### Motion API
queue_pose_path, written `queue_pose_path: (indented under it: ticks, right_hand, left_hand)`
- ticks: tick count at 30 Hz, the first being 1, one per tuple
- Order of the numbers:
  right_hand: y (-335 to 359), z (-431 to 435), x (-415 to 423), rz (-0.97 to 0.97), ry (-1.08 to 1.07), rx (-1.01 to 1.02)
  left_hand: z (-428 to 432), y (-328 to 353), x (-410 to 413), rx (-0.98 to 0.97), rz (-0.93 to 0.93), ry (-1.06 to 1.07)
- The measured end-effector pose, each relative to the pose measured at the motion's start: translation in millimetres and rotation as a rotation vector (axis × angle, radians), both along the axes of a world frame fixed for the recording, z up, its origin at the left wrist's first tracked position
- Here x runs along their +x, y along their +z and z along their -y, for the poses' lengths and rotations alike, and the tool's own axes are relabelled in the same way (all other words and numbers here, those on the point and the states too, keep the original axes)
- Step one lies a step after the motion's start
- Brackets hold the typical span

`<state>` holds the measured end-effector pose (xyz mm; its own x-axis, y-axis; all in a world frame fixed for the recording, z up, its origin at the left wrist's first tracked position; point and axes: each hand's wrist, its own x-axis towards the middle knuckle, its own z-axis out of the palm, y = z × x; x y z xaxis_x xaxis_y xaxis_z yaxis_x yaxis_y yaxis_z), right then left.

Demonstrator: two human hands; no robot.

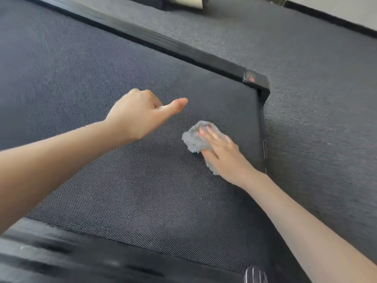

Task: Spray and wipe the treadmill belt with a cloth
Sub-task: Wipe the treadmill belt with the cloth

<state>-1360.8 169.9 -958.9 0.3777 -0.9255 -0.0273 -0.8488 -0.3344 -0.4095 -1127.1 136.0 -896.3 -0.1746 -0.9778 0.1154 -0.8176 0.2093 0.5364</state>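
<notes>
On the left, the left hand (138, 113) is held over the dark, finely ribbed treadmill belt (91, 78). Its fingers are curled into a fist around nothing and the thumb is stuck out. Right of it, a fluffy grey cloth (193, 140) is bunched up on the belt near the far right corner. It's pinned there by the right hand (223, 155), palm down with fingers straight and slightly spread.

For a decent wipe, the cloth is probably better flattened out so more of it touches the belt. Long overlapping strokes are best run from edge to edge, with even pressure from the whole palm. The strip right against the black frame rail (204, 58) is easily missed, so it should be followed closely, corner included.

As for writing, a small red-printed sticker (250, 76) is seen on the rail's corner, but it's too blurred to be read. No brand can be made out. Grey carpet (316, 99) is laid on the right.
</notes>
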Motion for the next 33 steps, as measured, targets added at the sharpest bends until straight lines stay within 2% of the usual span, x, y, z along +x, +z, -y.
queue_pose_path:
  ticks: [2, 8, 14, 19, 25, 33]
  right_hand:
    - [-5.1, -9.9, -2.7, -0.014, 0.066, -0.016]
    - [-11.6, 13.7, -14.3, -0.054, 0.058, -0.059]
    - [-1.8, 51.0, -14.3, -0.054, -0.164, -0.034]
    - [-4.1, 40.2, -6.9, 0.048, -0.266, 0.065]
    - [-0.9, -14.4, 6.2, 0.063, -0.112, -0.012]
    - [-10.6, -29.3, 10.8, -0.117, -0.051, -0.134]
  left_hand:
    - [-0.8, -1.1, 0.1, -0.001, 0.004, -0.006]
    - [-3.6, -8.9, -1.3, 0.033, 0.031, -0.035]
    - [-5.2, -5.1, 0.4, 0.044, 0.012, -0.024]
    - [-11.9, 6.9, -2.8, 0.033, -0.021, -0.031]
    - [-19.4, 11.2, 3.9, 0.018, -0.005, -0.036]
    - [-22.8, 5.9, 8.6, 0.039, -0.023, -0.027]
